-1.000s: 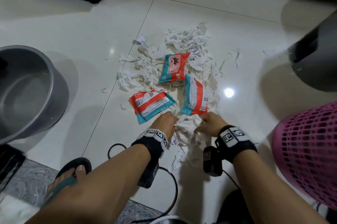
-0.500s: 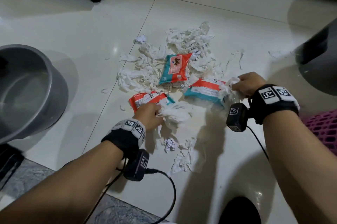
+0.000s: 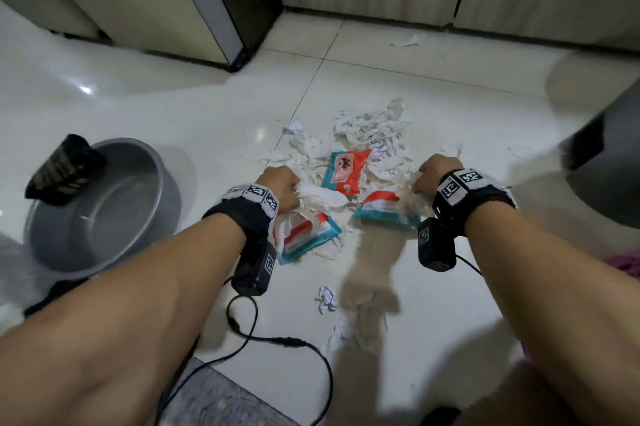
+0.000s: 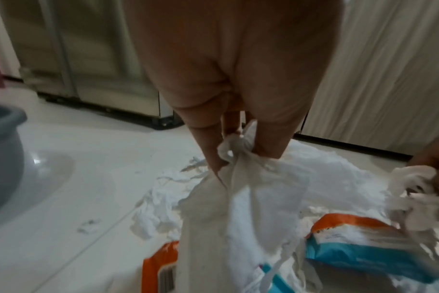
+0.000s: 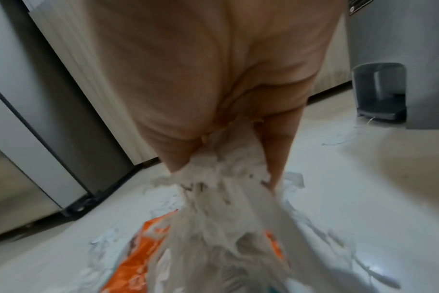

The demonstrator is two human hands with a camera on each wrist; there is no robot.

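- Grey basin (image 3: 104, 210): on the floor (image 3: 173, 120), far left. A black ridged object (image 3: 64, 165) lies across its far rim.
- Left hand (image 3: 280, 184): fingers curled tight round a bunch of white tissue (image 3: 320, 198), held above the floor. The bunch hangs from the fingers with its long axis near vertical and its lower end draped over the near-left packet (image 3: 308, 238).
- Near-left packet: orange, white and teal, flat on the floor, partly hidden by wrist and tissue.
- Middle packet (image 3: 346, 171): flat, printed face up, long axis running away from the person, far end leaning right.
- Shred pile (image 3: 370, 129): around and beyond the middle packet.
- Right packet (image 3: 381, 212): long axis left to right, orange edge far, teal edge near.
- Right hand (image 3: 434, 171): fist closed round a clump of shreds (image 3: 412, 203), which trails down onto the right packet.
- Grey bin (image 3: 616, 165): far right.
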